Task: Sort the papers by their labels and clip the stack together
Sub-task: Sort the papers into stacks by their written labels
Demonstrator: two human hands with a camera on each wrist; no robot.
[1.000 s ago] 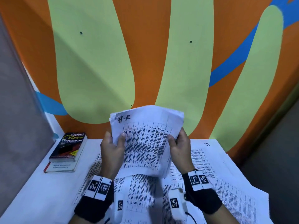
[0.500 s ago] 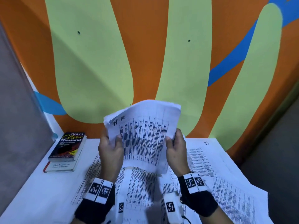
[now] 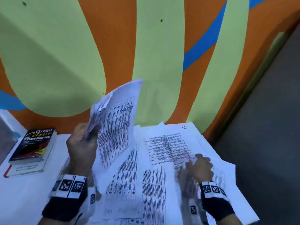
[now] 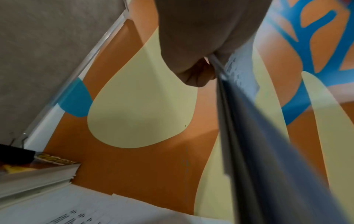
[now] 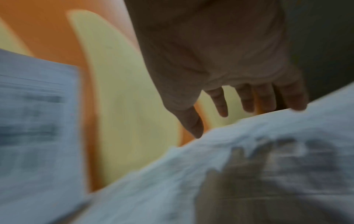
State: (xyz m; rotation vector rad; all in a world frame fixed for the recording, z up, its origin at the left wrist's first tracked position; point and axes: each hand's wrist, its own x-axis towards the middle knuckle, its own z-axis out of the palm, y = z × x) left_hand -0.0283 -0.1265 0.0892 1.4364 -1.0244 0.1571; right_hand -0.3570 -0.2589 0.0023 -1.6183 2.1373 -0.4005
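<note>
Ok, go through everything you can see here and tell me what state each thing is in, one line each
Left hand: grips the held sheaf of white printed papers.
Held sheaf of white printed papers: raised, tilted on edge.
Right hand: open, fingers spread, over the loose printed sheets.
Loose printed sheets: spread flat, overlapping, unclipped.
Black Oxford thesaurus book: closed, lying on another book.

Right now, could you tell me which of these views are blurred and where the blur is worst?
Head view: the right hand is smeared, while the dark-covered thesaurus book reads sharply. Left wrist view: the hanging white printed sheets streak, but the left hand is fairly crisp. Right wrist view: blurred nearly throughout.
</note>
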